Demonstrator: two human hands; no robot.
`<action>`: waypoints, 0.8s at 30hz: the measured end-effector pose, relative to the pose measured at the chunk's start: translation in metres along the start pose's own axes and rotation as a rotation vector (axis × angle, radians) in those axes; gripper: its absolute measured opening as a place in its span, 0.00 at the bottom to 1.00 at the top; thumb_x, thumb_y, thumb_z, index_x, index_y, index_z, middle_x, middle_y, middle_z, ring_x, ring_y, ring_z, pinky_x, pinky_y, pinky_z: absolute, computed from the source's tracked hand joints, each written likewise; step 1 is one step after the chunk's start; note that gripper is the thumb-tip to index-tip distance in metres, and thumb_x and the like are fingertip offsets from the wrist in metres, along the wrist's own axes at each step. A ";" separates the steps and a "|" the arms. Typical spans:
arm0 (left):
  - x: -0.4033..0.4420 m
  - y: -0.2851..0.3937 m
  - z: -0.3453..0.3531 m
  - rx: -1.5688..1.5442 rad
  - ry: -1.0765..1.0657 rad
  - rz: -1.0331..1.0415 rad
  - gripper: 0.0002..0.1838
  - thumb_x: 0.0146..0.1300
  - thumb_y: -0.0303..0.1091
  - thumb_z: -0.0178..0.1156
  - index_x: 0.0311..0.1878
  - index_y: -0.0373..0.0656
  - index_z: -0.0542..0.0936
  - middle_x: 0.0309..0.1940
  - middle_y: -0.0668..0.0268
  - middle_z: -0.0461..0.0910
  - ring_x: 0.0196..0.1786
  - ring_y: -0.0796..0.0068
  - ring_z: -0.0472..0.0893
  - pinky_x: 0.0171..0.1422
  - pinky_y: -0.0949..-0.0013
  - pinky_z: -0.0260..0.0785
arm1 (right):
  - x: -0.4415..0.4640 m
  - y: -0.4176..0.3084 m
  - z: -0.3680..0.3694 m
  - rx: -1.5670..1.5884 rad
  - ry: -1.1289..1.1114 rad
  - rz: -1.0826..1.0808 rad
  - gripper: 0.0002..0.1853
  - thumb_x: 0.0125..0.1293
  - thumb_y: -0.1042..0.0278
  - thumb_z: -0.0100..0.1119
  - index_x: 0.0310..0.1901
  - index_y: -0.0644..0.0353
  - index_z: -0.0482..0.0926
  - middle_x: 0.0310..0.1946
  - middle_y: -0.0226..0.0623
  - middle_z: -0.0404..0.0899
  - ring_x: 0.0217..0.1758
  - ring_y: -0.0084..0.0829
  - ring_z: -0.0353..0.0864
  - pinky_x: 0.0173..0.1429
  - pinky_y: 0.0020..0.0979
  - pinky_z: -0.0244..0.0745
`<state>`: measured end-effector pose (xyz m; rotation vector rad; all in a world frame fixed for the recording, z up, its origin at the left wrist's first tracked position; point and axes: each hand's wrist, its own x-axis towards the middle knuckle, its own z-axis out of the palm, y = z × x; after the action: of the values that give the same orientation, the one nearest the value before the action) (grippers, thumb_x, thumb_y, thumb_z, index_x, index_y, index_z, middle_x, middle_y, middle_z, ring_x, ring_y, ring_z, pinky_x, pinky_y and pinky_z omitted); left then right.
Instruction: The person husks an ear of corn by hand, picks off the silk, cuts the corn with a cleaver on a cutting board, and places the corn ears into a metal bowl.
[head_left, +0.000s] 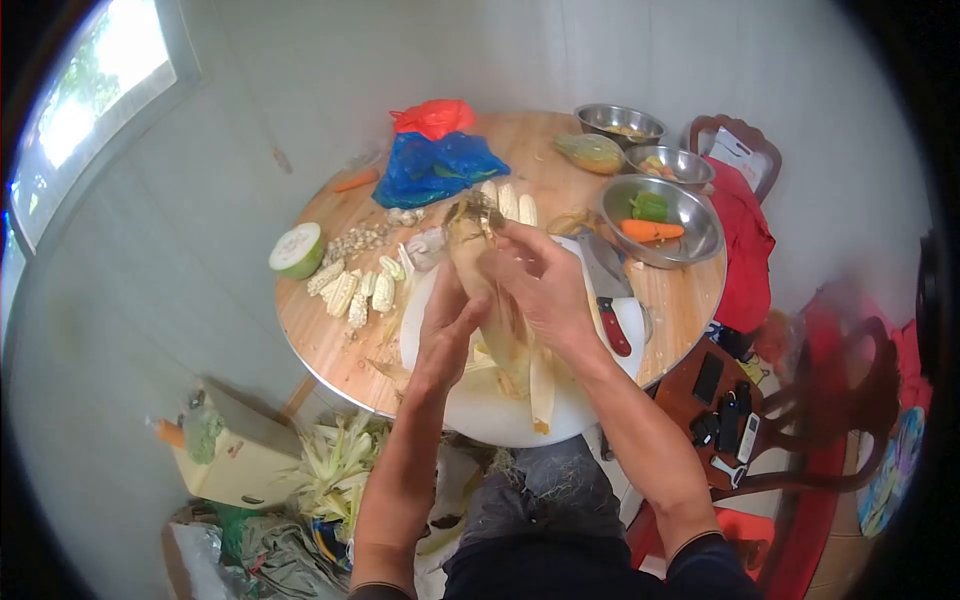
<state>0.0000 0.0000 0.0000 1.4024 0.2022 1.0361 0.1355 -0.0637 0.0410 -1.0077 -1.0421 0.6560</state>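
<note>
An ear of corn [498, 330] in its pale husk is held upright between my hands over the round white cutting board [480, 415]. My left hand [450, 315] is wrapped around the ear's left side. My right hand [540, 285] has its fingers closed at the upper right of the ear, near the dark silk tip [472, 212]. One strip of husk [541, 395] hangs down below. A cleaver [603, 262] and a red-handled knife [614, 328] lie at the board's right side. Beyond my hands are husked corn cobs [510, 202].
Broken corn pieces [345, 293], a cut green melon [297, 250] and a blue bag [440, 165] are at the left of the wooden table [320, 340]. A metal bowl [700, 220] holds a carrot [650, 230] and a green pepper [649, 206]. Husks [340, 465] are piled below left.
</note>
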 end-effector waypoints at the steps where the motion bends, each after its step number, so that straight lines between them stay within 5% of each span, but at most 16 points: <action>1: 0.001 0.002 0.003 0.038 -0.018 0.028 0.43 0.70 0.46 0.64 0.80 0.36 0.57 0.74 0.59 0.65 0.77 0.65 0.63 0.81 0.60 0.51 | 0.003 0.000 0.002 -0.112 0.003 -0.099 0.23 0.69 0.58 0.68 0.57 0.66 0.81 0.47 0.38 0.84 0.48 0.29 0.83 0.54 0.30 0.76; 2: 0.001 0.004 0.006 0.075 -0.036 0.057 0.41 0.71 0.45 0.63 0.79 0.36 0.58 0.73 0.59 0.66 0.76 0.65 0.64 0.80 0.61 0.52 | 0.005 0.000 0.002 -0.224 0.005 -0.198 0.19 0.70 0.60 0.66 0.51 0.70 0.84 0.45 0.39 0.85 0.43 0.25 0.82 0.47 0.29 0.77; 8: -0.001 0.011 0.009 0.111 -0.048 0.040 0.39 0.71 0.45 0.63 0.77 0.35 0.61 0.69 0.59 0.70 0.72 0.65 0.68 0.79 0.61 0.55 | 0.011 -0.001 0.003 -0.120 0.113 -0.103 0.15 0.74 0.63 0.60 0.45 0.71 0.83 0.33 0.38 0.83 0.38 0.23 0.79 0.45 0.28 0.76; 12: -0.001 0.011 0.009 0.098 -0.064 0.078 0.39 0.71 0.46 0.62 0.77 0.35 0.61 0.68 0.59 0.70 0.72 0.65 0.68 0.78 0.61 0.56 | 0.010 0.004 0.003 -0.204 0.138 -0.115 0.15 0.76 0.62 0.58 0.44 0.70 0.82 0.36 0.37 0.84 0.39 0.23 0.79 0.46 0.28 0.76; 14: -0.003 0.012 0.003 0.034 -0.031 -0.021 0.38 0.70 0.35 0.58 0.79 0.34 0.58 0.73 0.56 0.67 0.77 0.62 0.65 0.81 0.59 0.52 | 0.006 0.008 0.002 -0.049 0.145 -0.089 0.16 0.77 0.61 0.56 0.45 0.69 0.82 0.36 0.35 0.84 0.41 0.23 0.80 0.48 0.29 0.76; 17: -0.002 0.009 0.002 0.039 -0.025 0.022 0.37 0.72 0.34 0.56 0.80 0.35 0.57 0.74 0.56 0.66 0.77 0.62 0.64 0.81 0.59 0.52 | 0.002 0.009 0.003 0.035 0.182 -0.129 0.14 0.76 0.63 0.57 0.45 0.68 0.82 0.37 0.34 0.83 0.43 0.24 0.80 0.50 0.29 0.76; 21: 0.001 0.006 0.000 0.056 -0.034 0.050 0.37 0.72 0.35 0.56 0.80 0.35 0.56 0.74 0.56 0.66 0.77 0.62 0.65 0.81 0.59 0.54 | -0.003 0.004 0.010 0.042 0.178 -0.216 0.11 0.73 0.66 0.60 0.44 0.68 0.82 0.37 0.36 0.83 0.43 0.26 0.82 0.50 0.30 0.77; 24: 0.002 0.007 0.004 0.078 -0.007 0.068 0.39 0.73 0.44 0.60 0.79 0.35 0.57 0.72 0.58 0.67 0.75 0.65 0.65 0.79 0.62 0.54 | -0.003 0.006 0.010 -0.296 0.159 -0.382 0.09 0.70 0.70 0.63 0.44 0.68 0.82 0.39 0.40 0.84 0.42 0.30 0.83 0.51 0.31 0.77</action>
<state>0.0002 -0.0023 0.0078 1.4919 0.1923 1.0888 0.1251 -0.0603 0.0358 -1.0572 -1.1704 0.1085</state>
